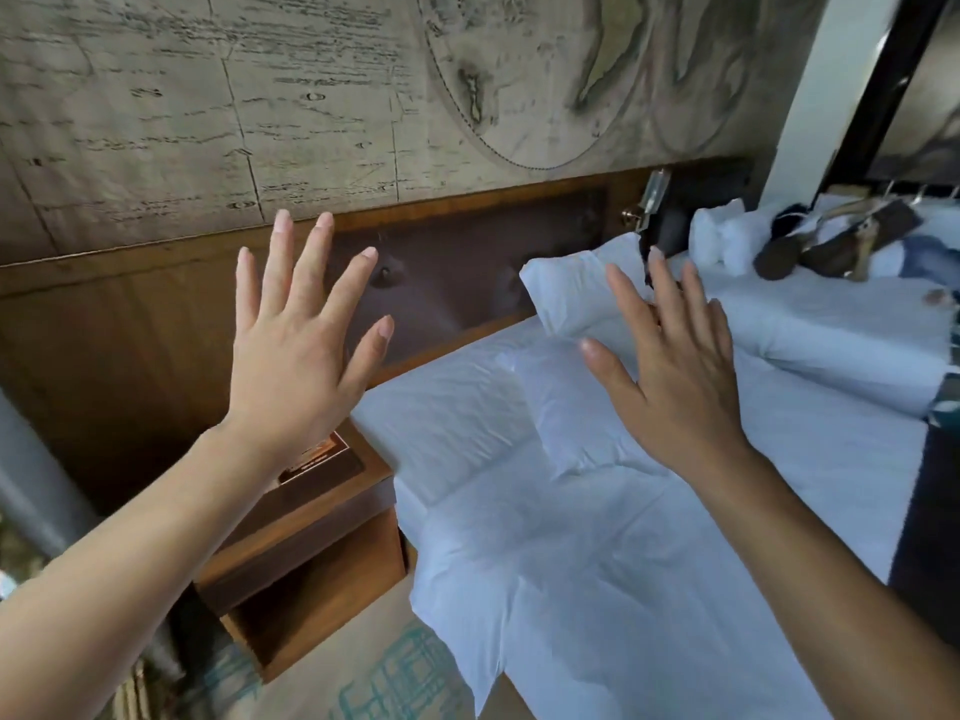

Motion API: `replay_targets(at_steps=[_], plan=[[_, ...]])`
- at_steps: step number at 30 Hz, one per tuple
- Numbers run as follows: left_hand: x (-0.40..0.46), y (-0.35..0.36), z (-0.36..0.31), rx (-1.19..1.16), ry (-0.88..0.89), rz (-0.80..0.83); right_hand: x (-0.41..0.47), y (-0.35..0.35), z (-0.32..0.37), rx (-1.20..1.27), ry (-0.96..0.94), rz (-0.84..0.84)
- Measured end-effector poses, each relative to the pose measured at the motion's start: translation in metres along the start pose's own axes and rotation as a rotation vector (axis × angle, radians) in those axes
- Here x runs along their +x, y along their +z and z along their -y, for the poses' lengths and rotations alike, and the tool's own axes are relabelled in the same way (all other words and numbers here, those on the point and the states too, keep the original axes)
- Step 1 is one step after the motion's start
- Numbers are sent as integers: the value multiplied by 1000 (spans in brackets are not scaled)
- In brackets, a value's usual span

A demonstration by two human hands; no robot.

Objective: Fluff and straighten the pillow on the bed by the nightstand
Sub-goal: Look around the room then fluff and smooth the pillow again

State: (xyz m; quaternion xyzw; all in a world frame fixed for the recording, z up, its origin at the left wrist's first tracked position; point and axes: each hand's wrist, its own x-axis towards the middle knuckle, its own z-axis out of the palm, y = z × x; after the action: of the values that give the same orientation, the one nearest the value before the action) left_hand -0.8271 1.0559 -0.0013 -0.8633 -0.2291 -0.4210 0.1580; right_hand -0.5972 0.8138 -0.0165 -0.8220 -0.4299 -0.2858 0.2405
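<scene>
Head view is filled largely by the bed (649, 589), whose white sheet is wrinkled and hangs over the near corner. A wooden headboard (467, 262) runs along its far edge, and the nightstand (311, 537) is set just beside its left edge. The pillow (576, 298) is seen propped against the headboard, tilted, its near edge unblocked. The right hand (675, 376) is held above it, fingers spread, nothing grasped. The left hand (296, 345) is raised over the nightstand, equally released and apart from the pillow.
</scene>
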Motion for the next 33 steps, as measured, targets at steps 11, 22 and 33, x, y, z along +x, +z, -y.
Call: replay_targets(at_steps=[11,22,33], plan=[[77,119,45,-197,146,-8,45,52,3,-149,220,16],[161,241,41,-230,175,-10,126,130,-57,-135,297,16],[241,353,18,-314,201,-15,193,185,-117,-167,348,43]])
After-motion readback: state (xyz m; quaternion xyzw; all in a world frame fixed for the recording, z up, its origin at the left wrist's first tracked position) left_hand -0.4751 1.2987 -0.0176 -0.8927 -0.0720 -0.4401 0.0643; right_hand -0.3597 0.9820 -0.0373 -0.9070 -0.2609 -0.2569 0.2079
